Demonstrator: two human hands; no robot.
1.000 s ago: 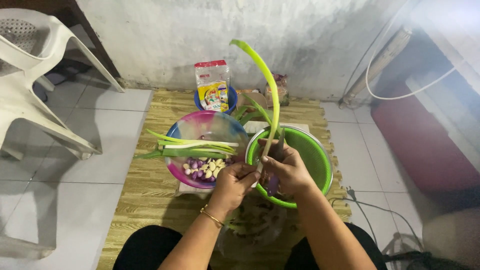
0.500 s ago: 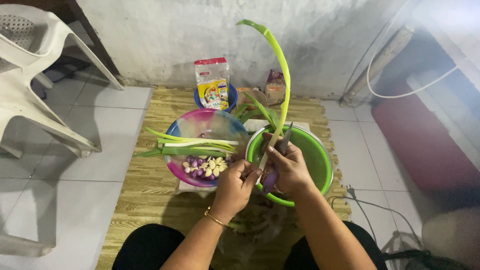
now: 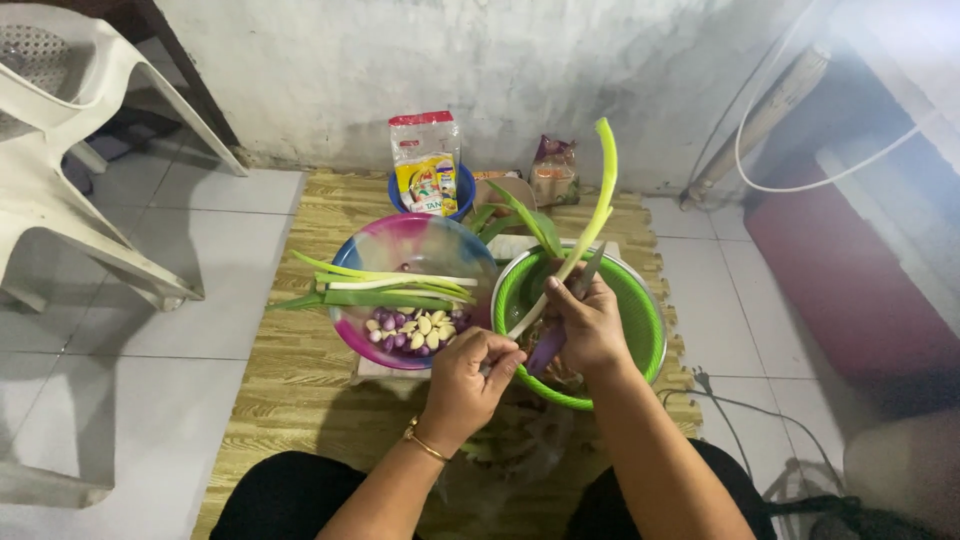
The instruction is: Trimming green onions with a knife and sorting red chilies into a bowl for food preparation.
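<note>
Right now the left hand is pinching the pale lower end of a long green leek stalk, its grip closed on the base. The right hand is wrapping around the same stalk higher up, its grip also clamped, and seems to be pressing a purple-handled knife against it. The stalk is rising slantwise above the round green plastic colander, with its tip pointing toward the wall. Just beside the colander, the pink and blue plastic basin is holding peeled garlic cloves, small red shallots and trimmed green stalks lying across its rim. With the blade lying so close to the left fingers, a slip on the slick stalk could be nicking them; the tall top could also be tipping and dropping onto the woven mat.
</note>
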